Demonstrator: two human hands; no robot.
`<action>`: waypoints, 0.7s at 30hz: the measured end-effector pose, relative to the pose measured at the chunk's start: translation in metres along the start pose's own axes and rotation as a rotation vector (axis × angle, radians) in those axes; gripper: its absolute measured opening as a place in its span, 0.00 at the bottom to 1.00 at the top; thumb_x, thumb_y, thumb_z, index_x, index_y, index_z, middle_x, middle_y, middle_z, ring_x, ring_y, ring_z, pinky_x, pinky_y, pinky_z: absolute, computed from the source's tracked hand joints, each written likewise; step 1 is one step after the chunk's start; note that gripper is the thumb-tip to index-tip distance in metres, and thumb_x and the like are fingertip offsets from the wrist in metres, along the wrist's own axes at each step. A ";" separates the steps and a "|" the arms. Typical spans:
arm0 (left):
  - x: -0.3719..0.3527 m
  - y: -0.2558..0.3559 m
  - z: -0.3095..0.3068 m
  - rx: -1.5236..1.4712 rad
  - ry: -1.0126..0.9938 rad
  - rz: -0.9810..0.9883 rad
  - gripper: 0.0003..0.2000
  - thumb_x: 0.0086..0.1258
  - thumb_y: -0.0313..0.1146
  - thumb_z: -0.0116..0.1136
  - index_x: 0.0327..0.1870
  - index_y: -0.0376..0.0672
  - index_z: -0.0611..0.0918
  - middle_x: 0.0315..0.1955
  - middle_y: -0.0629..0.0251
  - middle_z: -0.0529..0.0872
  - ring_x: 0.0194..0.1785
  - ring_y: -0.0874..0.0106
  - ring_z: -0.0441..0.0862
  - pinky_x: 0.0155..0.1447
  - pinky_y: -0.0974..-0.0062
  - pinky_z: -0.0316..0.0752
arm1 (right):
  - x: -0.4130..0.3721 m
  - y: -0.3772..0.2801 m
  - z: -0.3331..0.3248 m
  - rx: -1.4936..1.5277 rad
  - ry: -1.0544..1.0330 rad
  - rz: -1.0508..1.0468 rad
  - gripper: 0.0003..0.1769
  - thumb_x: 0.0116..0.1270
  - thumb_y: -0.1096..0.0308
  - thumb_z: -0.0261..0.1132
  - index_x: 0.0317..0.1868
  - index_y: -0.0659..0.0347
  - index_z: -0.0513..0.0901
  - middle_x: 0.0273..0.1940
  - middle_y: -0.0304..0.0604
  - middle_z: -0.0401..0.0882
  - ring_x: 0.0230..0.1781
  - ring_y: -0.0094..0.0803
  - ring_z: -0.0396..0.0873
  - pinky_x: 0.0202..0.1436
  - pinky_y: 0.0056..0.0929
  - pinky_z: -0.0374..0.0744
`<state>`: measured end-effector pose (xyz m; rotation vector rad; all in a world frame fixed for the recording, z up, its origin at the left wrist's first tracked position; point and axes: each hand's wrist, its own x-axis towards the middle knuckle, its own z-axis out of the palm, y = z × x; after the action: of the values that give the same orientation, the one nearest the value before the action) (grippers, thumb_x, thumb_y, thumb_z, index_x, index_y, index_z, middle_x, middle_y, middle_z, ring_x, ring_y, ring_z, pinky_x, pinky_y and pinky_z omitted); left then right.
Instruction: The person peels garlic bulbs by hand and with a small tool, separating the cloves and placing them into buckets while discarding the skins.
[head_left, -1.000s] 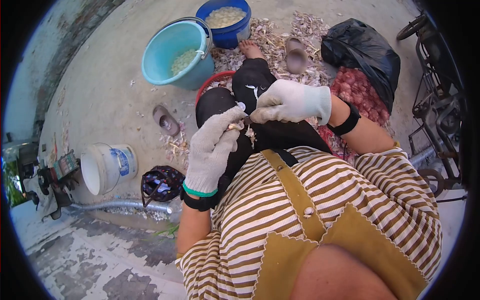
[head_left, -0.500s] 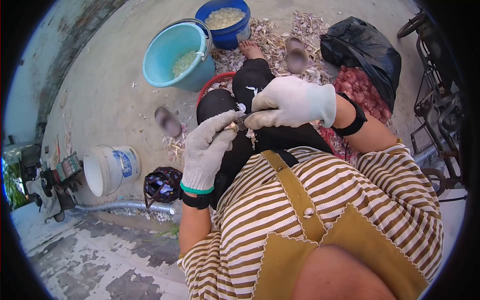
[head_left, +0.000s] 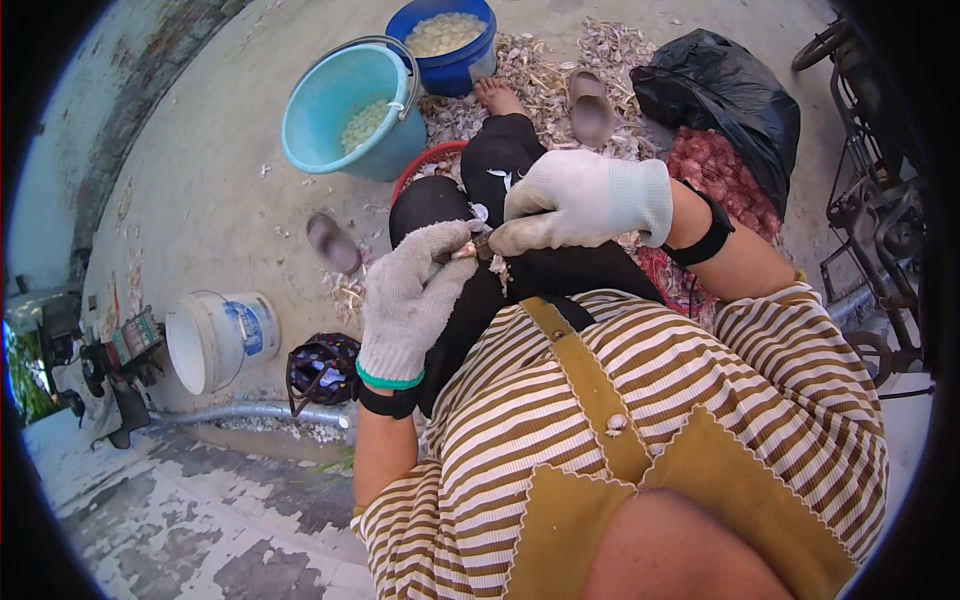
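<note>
My left hand point(head_left: 408, 295), in a white knit glove with a green cuff edge, pinches a garlic clove point(head_left: 466, 250) between thumb and fingers. My right hand point(head_left: 570, 203), gloved too, is closed around a small knife; its short dark blade point(head_left: 484, 245) meets the clove, and the handle is hidden in the fist. Both hands are close together above my black trousers. Bits of white garlic skin point(head_left: 480, 213) lie on the trousers just beyond the fingers. Part of a red basin point(head_left: 425, 158) with garlic in it shows behind my knee.
Beyond my knees stand a teal bucket point(head_left: 310, 122) and a blue bucket point(head_left: 470, 72), both holding peeled cloves. Garlic skins point(head_left: 545, 75) cover the floor. To the right are a black plastic bag point(head_left: 715, 95) and a red net sack of garlic point(head_left: 725, 175). A white bucket point(head_left: 205, 345) lies left.
My left hand has shifted slightly and its thumb sits lower on the clove. The right hand keeps the knife at the clove, almost unmoved. The view has shifted a little.
</note>
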<state>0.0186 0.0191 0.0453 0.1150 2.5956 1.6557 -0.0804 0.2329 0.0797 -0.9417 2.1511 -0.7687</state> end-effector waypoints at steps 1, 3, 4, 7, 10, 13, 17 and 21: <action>0.001 0.000 -0.001 0.042 -0.009 0.025 0.13 0.62 0.19 0.62 0.48 0.34 0.82 0.34 0.69 0.85 0.31 0.84 0.77 0.35 0.86 0.73 | 0.000 0.000 0.000 0.001 0.001 0.001 0.21 0.67 0.50 0.63 0.36 0.62 0.86 0.21 0.41 0.78 0.21 0.29 0.76 0.26 0.29 0.73; 0.000 -0.001 -0.002 0.051 -0.028 0.071 0.13 0.62 0.18 0.62 0.49 0.34 0.82 0.34 0.68 0.85 0.31 0.84 0.77 0.34 0.86 0.73 | 0.000 0.000 0.000 -0.015 -0.020 -0.030 0.20 0.67 0.51 0.64 0.37 0.63 0.86 0.21 0.40 0.78 0.20 0.27 0.74 0.25 0.27 0.72; -0.001 -0.002 -0.003 0.060 -0.040 0.114 0.14 0.61 0.18 0.62 0.49 0.34 0.82 0.33 0.67 0.85 0.31 0.83 0.77 0.34 0.85 0.73 | 0.001 0.002 0.000 -0.014 -0.020 -0.030 0.20 0.67 0.51 0.64 0.37 0.63 0.86 0.21 0.40 0.78 0.20 0.27 0.74 0.25 0.27 0.72; -0.003 -0.008 -0.004 -0.185 -0.078 0.054 0.14 0.62 0.18 0.61 0.49 0.34 0.82 0.34 0.64 0.85 0.32 0.81 0.79 0.34 0.85 0.74 | 0.000 0.005 0.000 0.056 -0.054 -0.093 0.19 0.67 0.53 0.63 0.37 0.63 0.86 0.22 0.39 0.78 0.20 0.24 0.73 0.25 0.25 0.72; -0.009 0.006 -0.005 -0.473 -0.112 -0.163 0.13 0.64 0.20 0.59 0.50 0.33 0.82 0.35 0.60 0.85 0.33 0.77 0.81 0.33 0.83 0.76 | -0.001 0.005 0.000 0.341 -0.181 0.013 0.18 0.67 0.55 0.63 0.37 0.64 0.86 0.23 0.37 0.79 0.20 0.21 0.71 0.24 0.23 0.71; -0.010 0.000 -0.005 -0.620 -0.145 -0.205 0.13 0.68 0.24 0.57 0.52 0.32 0.80 0.36 0.56 0.85 0.35 0.73 0.82 0.33 0.82 0.77 | 0.000 0.010 0.009 0.492 -0.170 0.020 0.23 0.68 0.50 0.63 0.32 0.66 0.84 0.19 0.35 0.72 0.18 0.19 0.67 0.22 0.23 0.66; -0.007 -0.014 0.011 -1.004 -0.069 -0.192 0.15 0.73 0.30 0.56 0.57 0.33 0.76 0.39 0.56 0.83 0.38 0.71 0.82 0.31 0.83 0.76 | 0.001 0.009 0.010 0.497 -0.081 0.032 0.21 0.68 0.53 0.63 0.33 0.66 0.85 0.21 0.35 0.76 0.19 0.19 0.68 0.22 0.22 0.67; -0.002 -0.008 0.019 -0.845 0.019 -0.279 0.16 0.74 0.30 0.53 0.61 0.35 0.74 0.38 0.59 0.83 0.34 0.75 0.81 0.29 0.86 0.74 | 0.007 0.016 0.015 0.395 0.052 -0.066 0.19 0.69 0.55 0.63 0.34 0.65 0.86 0.22 0.35 0.78 0.19 0.18 0.69 0.21 0.22 0.69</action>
<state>0.0218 0.0326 0.0305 -0.2865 1.6064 2.4289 -0.0790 0.2332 0.0566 -0.7911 1.9170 -1.2081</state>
